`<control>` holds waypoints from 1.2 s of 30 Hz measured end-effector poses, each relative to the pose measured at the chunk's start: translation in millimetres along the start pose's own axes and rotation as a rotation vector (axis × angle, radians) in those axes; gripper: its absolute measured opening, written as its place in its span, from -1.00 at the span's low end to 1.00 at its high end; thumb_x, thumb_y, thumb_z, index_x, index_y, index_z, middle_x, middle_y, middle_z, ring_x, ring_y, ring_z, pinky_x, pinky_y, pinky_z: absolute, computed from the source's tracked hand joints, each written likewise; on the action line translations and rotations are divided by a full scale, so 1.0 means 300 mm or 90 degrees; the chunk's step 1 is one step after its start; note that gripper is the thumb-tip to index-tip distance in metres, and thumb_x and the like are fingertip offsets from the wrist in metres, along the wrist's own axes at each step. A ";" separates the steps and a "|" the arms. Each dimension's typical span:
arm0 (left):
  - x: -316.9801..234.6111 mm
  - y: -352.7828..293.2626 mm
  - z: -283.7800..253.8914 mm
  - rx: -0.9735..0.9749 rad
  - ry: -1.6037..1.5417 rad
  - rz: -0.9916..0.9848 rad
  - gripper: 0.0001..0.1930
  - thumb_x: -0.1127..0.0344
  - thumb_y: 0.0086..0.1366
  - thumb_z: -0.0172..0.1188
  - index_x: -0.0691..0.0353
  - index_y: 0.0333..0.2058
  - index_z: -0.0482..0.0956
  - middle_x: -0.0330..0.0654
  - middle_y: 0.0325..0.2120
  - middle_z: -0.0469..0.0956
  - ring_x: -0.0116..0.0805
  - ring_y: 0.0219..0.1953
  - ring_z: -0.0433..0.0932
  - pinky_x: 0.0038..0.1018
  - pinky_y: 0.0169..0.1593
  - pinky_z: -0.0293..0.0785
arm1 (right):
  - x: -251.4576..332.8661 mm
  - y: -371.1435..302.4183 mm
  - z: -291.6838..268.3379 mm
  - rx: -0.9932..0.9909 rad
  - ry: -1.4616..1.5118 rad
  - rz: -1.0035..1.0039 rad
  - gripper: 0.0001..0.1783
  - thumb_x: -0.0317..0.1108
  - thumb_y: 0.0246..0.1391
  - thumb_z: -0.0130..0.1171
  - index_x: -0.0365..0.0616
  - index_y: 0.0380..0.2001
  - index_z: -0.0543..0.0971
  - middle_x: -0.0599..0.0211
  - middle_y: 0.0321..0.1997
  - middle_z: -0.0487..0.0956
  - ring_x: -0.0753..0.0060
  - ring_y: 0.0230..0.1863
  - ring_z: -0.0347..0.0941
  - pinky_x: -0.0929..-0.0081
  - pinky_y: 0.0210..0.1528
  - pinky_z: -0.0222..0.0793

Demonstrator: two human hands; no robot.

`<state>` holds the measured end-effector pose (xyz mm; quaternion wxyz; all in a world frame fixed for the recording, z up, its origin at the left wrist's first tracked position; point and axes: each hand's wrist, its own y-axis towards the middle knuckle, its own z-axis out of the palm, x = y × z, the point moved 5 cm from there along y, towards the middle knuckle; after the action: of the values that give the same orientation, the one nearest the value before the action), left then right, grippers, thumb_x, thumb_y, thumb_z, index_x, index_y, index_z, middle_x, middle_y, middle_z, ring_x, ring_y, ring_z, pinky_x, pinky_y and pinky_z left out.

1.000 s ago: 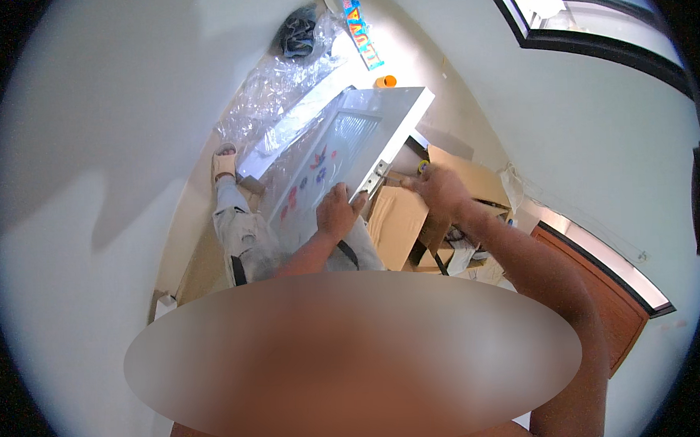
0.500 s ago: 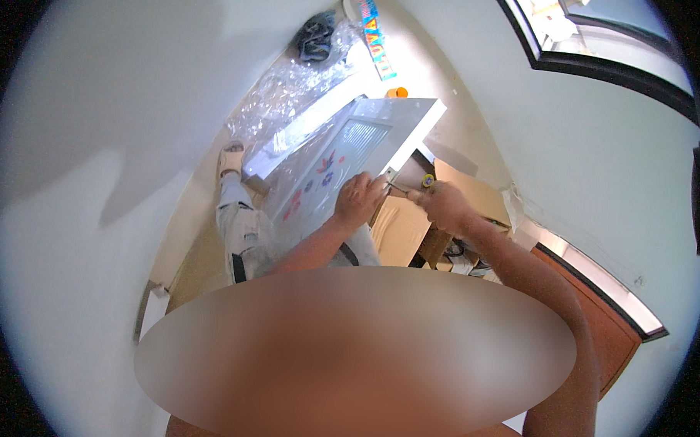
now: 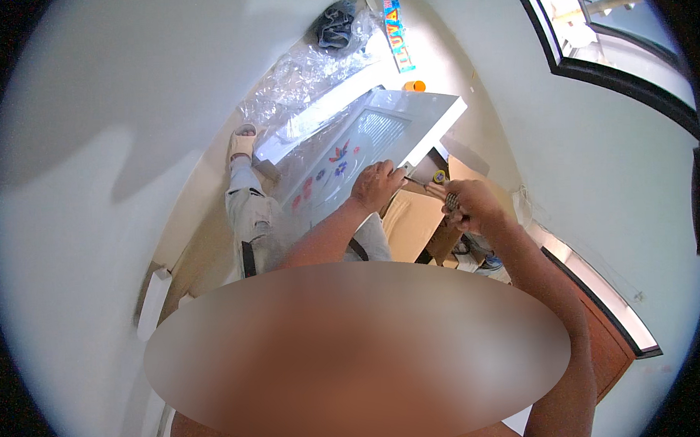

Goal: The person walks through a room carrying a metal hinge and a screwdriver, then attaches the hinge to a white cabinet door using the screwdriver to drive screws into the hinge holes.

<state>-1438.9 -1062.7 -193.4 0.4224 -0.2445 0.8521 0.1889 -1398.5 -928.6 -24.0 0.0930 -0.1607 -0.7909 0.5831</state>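
A white door panel [image 3: 423,108] with a louvred vent and red and blue flower prints stands tilted in front of me. My left hand [image 3: 377,187] lies over its near edge, fingers closed beside a small metal plate [image 3: 407,168]; what they pinch, if anything, is hidden. My right hand [image 3: 477,205] is closed round the handle of a screwdriver [image 3: 416,181]. The thin shaft points left at the plate, its tip close to my left fingertips. Whether the tip sits in a screw is too small to tell.
Opened cardboard boxes [image 3: 412,225] lie under my hands, with a roll of tape [image 3: 439,176] beside them. Clear plastic wrap [image 3: 287,86], a dark cloth bundle [image 3: 335,25] and an orange cup-like piece [image 3: 415,86] lie farther off. My sandalled foot [image 3: 243,137] is left of the panel.
The whole view has shifted, so things sit farther right. My right hand has drawn back from the panel's edge and turned, its fingers now wrapped round the handle. My left hand stays by the plate.
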 end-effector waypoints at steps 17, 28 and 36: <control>0.058 -0.072 0.003 0.104 -0.158 -0.293 -0.38 -0.17 0.20 0.23 0.26 -0.05 0.35 0.05 -0.17 0.56 0.08 -0.13 0.57 -0.11 -0.09 0.50 | 0.019 0.018 0.001 0.002 -0.334 -0.060 -0.63 -0.07 0.13 0.24 -0.20 -0.38 0.51 0.25 -0.51 0.54 0.44 -0.63 0.44 0.42 -0.64 0.34; 0.063 -0.076 0.018 0.105 -0.173 -0.301 -0.36 -0.24 0.19 0.21 0.24 -0.06 0.37 0.01 -0.23 0.59 0.06 -0.16 0.60 -0.12 -0.11 0.50 | 0.097 0.020 0.045 0.096 -0.508 -0.289 -0.71 -0.20 0.20 0.07 -0.17 -0.13 0.44 0.31 -0.48 0.49 0.47 -0.60 0.47 0.33 -0.63 0.42; 0.070 -0.049 0.000 0.087 -0.171 -0.280 -0.34 -0.24 0.18 0.22 0.26 -0.04 0.38 0.05 -0.20 0.60 0.06 -0.16 0.60 -0.12 -0.11 0.51 | 0.060 -0.114 0.105 -0.294 -1.088 -0.611 -0.70 -0.29 0.13 0.11 -0.18 -0.10 0.47 0.03 -0.27 0.58 0.19 -0.26 0.64 0.34 -0.33 0.59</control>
<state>-1441.6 -1080.1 -212.2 0.5781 -0.3673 0.7257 0.0654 -1430.8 -959.2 -1.6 -0.3141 0.6327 -0.6672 0.2363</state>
